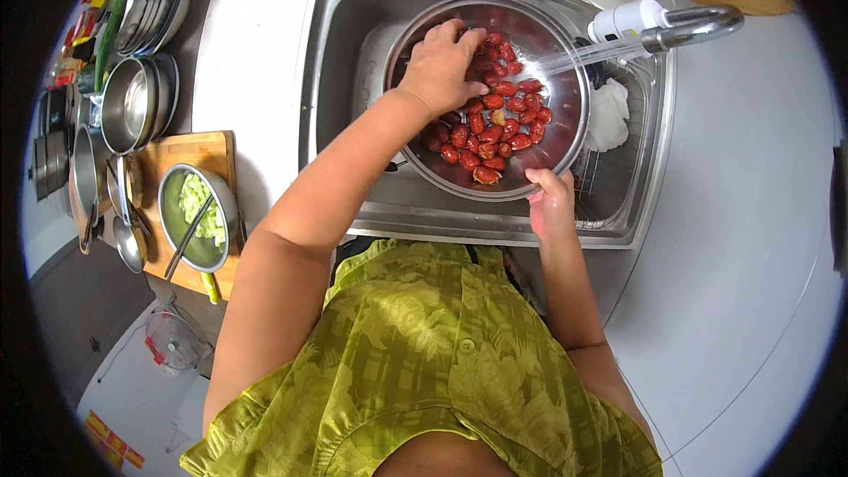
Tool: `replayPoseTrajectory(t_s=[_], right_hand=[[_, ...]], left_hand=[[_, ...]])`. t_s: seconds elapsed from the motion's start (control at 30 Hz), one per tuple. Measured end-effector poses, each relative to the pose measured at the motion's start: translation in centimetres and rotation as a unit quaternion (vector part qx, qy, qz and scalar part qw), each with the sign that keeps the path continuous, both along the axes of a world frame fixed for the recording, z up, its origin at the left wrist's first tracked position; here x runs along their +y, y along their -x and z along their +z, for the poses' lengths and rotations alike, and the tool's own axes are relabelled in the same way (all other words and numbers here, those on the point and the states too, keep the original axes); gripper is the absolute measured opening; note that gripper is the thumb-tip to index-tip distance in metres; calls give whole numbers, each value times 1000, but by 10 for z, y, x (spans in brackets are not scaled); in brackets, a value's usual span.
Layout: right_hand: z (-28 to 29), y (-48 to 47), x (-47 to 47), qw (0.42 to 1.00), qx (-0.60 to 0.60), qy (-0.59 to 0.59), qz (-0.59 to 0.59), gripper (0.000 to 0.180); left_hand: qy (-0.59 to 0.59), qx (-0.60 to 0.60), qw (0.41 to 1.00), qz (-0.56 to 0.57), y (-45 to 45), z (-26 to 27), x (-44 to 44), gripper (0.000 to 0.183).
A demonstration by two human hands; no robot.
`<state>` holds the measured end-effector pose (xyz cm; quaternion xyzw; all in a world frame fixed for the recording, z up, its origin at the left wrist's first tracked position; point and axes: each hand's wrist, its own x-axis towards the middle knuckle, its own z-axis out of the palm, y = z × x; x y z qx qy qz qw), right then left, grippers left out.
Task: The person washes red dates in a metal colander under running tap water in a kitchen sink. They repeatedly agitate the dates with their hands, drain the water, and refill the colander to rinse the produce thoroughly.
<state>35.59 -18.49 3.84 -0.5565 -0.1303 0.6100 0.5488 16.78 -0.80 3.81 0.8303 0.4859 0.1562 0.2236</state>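
Observation:
A wide stainless steel bowl (563, 139) sits over the sink, holding many red dried jujubes (492, 134). Water streams into it from the curved metal faucet (695, 18) at the right. My left hand (442, 66) reaches into the bowl, fingers spread at the left edge of the jujubes; whether it touches some is hard to tell. The bowl's lower right rim is gripped by my right hand (553, 202), with the thumb on top and the fingers partly hidden.
The steel sink (358, 26) surrounds the bowl, with a wire rack and a white cloth (608, 116) at its right. Leftward, a wooden cutting board (215, 146) bears a metal bowl (228, 202) of chopped green vegetable with chopsticks. Stacked bowls and pans (126, 106) stand beyond.

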Motion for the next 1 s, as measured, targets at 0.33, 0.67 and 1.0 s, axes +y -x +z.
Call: replayPoseTrajectory(t_s=[0.33,0.67,1.0], right_hand=[[-11,16,5,999,19,37,9,29],[1,9,5,1000,3,4,12,24],[1,5,2,999,-9,18,-38,24]], left_hand=[[160,4,979,-130,-46,2,-17,96],[119,31,970,-211,-47,0,-40,34],[29,77,995,-56,-2,26,-4,93]])
